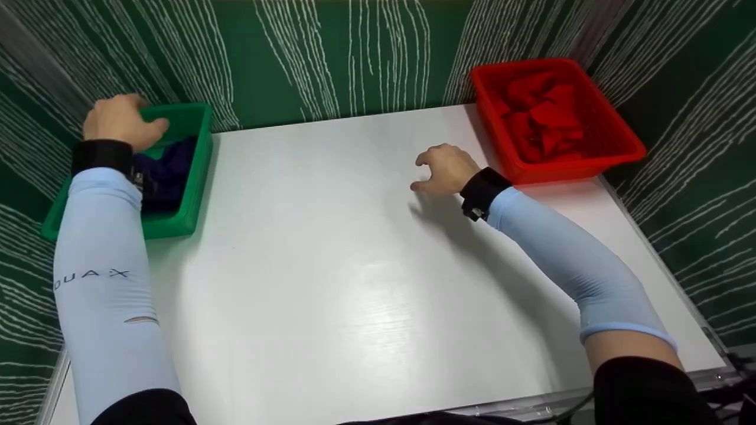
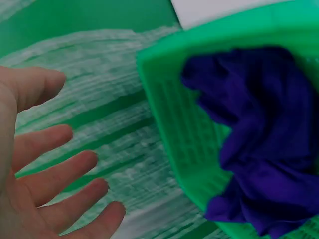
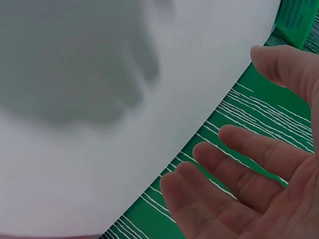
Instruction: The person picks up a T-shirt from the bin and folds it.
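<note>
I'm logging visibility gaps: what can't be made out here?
Green basket, head view: part of its left side, behind the left hand and sleeve.
Purple cloth, left wrist view: right side, cut off by the picture's edge.
Red cloth, head view: piece count, hidden by overlapping folds.

You wore pale blue arm sleeves: the left sleeve [image 1: 109, 248] carried dark lettering [image 1: 91, 274] in which U, A and X were readable, plus a small slit [image 1: 142, 319] in the fabric. Your right sleeve [image 1: 561, 254] ended in a brighter blue hem [image 1: 629, 327]. Black wristbands [image 1: 101, 158] circled both wrists, the right one bearing a small dark fitting [image 1: 476, 212]. Black garment sleeves [image 1: 647, 392] covered your upper arms, while your left hand [image 1: 121, 121] and right hand [image 1: 446, 170] were bare.
</note>
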{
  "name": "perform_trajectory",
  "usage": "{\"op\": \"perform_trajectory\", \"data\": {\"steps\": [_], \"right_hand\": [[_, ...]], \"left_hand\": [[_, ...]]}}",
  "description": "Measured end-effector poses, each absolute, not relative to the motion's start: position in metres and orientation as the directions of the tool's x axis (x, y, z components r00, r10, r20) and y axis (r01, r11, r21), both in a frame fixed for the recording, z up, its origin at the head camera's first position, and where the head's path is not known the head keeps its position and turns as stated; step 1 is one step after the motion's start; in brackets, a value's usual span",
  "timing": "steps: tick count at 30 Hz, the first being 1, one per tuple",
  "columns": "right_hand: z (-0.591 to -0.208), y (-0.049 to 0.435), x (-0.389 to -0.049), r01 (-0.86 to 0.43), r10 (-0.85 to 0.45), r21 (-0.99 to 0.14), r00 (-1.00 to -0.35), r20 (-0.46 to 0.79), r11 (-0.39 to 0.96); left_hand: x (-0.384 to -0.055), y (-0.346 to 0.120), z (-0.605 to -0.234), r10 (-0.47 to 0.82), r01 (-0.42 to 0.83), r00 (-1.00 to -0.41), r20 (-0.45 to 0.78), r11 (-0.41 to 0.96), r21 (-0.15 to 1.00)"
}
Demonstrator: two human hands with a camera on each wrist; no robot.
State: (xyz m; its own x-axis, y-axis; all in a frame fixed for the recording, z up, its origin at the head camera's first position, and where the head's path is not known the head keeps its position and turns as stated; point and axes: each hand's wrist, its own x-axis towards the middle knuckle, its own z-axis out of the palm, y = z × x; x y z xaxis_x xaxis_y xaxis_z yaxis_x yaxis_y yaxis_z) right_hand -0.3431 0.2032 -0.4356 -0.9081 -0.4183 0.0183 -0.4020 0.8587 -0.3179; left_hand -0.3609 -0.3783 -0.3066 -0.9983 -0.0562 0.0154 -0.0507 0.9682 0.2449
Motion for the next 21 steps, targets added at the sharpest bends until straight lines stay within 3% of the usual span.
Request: {"op": "perform_trajectory", "data": {"steps": [5, 14, 18, 21], "right_hand": [[-0.437, 0.200, -0.336, -0.424, -0.440, -0.317, -0.898, 0.023, 0.849], [-0.437, 0.190, -0.325, -0.468, -0.489, -0.309, -0.872, 0.010, 0.828], [-0.439, 0.186, -0.321, -0.487, -0.515, -0.313, -0.857, -0.008, 0.815], [-0.441, 0.184, -0.318, -0.490, -0.526, -0.319, -0.850, -0.033, 0.811]], "left_hand": [[-0.363, -0.411, -0.330, -0.099, -0.100, -0.995, -0.017, 0.954, 0.283], [-0.358, -0.455, -0.376, -0.250, -0.317, -0.945, -0.211, 0.860, 0.400], [-0.361, -0.470, -0.391, -0.205, -0.336, -0.911, -0.358, 0.872, 0.356], [-0.350, -0.463, -0.381, -0.116, -0.284, -0.864, -0.489, 0.915, 0.285]]}}
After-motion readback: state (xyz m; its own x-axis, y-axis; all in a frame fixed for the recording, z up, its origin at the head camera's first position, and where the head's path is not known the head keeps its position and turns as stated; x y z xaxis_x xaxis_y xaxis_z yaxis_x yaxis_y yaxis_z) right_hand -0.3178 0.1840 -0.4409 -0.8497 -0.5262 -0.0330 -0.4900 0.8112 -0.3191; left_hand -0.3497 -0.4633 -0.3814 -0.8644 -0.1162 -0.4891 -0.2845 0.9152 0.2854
